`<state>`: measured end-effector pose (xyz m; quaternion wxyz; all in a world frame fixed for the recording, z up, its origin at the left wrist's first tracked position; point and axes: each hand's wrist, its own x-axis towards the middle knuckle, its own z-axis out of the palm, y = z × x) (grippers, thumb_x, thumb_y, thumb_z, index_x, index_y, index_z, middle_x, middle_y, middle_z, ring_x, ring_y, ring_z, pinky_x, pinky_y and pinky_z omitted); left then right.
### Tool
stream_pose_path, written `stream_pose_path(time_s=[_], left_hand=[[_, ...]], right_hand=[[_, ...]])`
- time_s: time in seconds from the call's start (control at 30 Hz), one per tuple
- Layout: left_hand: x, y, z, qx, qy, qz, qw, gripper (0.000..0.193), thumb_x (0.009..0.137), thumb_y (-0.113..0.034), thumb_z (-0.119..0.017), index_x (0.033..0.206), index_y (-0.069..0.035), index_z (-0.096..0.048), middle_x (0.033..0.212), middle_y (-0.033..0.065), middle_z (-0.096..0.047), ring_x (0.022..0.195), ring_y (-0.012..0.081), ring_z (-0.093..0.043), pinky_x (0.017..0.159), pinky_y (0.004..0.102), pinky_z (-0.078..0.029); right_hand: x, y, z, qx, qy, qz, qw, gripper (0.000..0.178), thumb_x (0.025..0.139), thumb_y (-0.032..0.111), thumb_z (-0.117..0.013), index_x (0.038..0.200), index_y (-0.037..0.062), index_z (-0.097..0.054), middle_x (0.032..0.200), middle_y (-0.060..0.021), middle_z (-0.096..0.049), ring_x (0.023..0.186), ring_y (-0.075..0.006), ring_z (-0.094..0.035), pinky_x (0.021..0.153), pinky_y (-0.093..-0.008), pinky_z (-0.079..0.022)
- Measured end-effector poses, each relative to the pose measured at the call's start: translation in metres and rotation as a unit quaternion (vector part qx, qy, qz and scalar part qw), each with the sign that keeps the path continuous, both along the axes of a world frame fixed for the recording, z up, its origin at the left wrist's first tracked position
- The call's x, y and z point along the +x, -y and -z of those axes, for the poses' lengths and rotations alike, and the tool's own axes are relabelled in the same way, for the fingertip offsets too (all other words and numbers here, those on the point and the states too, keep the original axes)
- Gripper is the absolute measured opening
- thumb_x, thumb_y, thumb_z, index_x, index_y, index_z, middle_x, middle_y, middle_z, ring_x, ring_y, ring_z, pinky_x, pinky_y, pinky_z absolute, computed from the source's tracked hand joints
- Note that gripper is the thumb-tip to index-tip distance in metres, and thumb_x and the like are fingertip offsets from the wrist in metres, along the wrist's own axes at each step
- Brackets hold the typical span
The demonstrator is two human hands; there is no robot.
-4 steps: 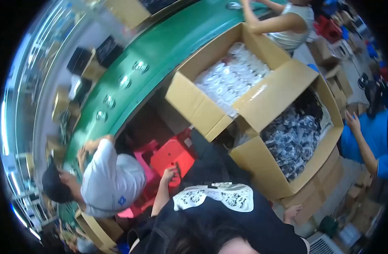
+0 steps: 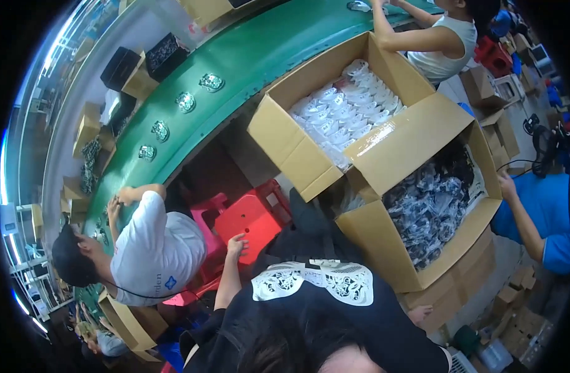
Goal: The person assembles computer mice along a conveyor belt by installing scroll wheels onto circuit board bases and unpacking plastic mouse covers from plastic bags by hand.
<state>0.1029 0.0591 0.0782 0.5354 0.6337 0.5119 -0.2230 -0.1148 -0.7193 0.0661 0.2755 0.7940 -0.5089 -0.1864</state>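
Note:
My left hand [image 2: 237, 244] is over the near edge of a red plastic stool [image 2: 252, 219], with its fingers loosely apart and nothing in them. Whether it touches the stool is hard to tell. My right hand [image 2: 419, 314] hangs low at my right side against a brown cardboard surface [image 2: 449, 298], fingers stretched and holding nothing visible. Ahead of me to the right stands an open carton [image 2: 297, 146] of white pieces [image 2: 341, 118] laid in rows. Nearer, a second open carton [image 2: 375, 248] contains dark pieces in clear plastic bags [image 2: 428, 211].
A green conveyor belt [image 2: 226, 56] curves along the left and far side, carrying several small shiny parts [image 2: 185, 102]. A person in a white shirt [image 2: 157, 255] works at it on my left; another [image 2: 443, 46] works beyond the cartons. Someone in blue [image 2: 533, 211] is at the right.
The whole view has shifted slightly and become sharper. My left hand has drawn a little left, toward the stool's edge. My right hand has moved slightly left.

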Motion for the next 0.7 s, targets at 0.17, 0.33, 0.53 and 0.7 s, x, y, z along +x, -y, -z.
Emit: stream_pose_path(time_s=[0.17,0.33,0.53,0.7], left_hand=[[-0.02,0.057,-0.024,-0.015,0.054,-0.044,0.997,0.05,0.097,-0.011,-0.049,0.147,-0.016,-0.049,0.113,0.008,-0.069,0.091,0.0199,-0.068,0.073,0.043,-0.059],[0.162,0.143,-0.087,-0.293,0.064,0.007,0.954,0.088,0.096,-0.061,-0.055,0.162,-0.017,-0.016,0.162,0.0255,-0.024,0.145,0.0434,-0.034,0.105,0.0642,-0.043],[0.259,0.198,-0.058,-0.385,0.064,0.038,0.92,0.104,0.087,-0.07,-0.062,0.161,-0.02,-0.008,0.164,0.0248,-0.012,0.148,0.0501,-0.02,0.111,0.0761,-0.018],[0.269,0.229,-0.012,-0.407,0.108,0.063,0.905,0.067,0.097,-0.049,-0.057,0.146,-0.008,-0.036,0.143,0.0155,-0.046,0.132,0.0355,-0.048,0.106,0.0538,-0.044]], right_hand=[[-0.024,0.029,-0.079,0.017,-0.066,-0.007,0.998,0.062,0.1,0.014,-0.049,0.156,0.0021,-0.024,0.159,-0.0195,-0.033,0.102,-0.0311,-0.069,0.089,-0.0387,-0.058],[0.019,0.034,-0.107,0.047,-0.084,-0.082,0.992,0.064,0.1,0.016,-0.048,0.157,0.0033,-0.022,0.161,-0.0185,-0.029,0.114,-0.0321,-0.061,0.095,-0.0388,-0.055],[-0.021,0.013,-0.107,0.075,-0.081,-0.046,0.993,0.066,0.101,0.019,-0.047,0.159,0.0046,-0.02,0.163,-0.0173,-0.025,0.128,-0.0332,-0.052,0.101,-0.0389,-0.051],[-0.064,0.021,-0.062,-0.021,0.001,0.087,0.996,0.067,0.101,0.021,-0.046,0.16,0.0058,-0.017,0.165,-0.0163,-0.022,0.14,-0.0341,-0.044,0.107,-0.039,-0.048]])
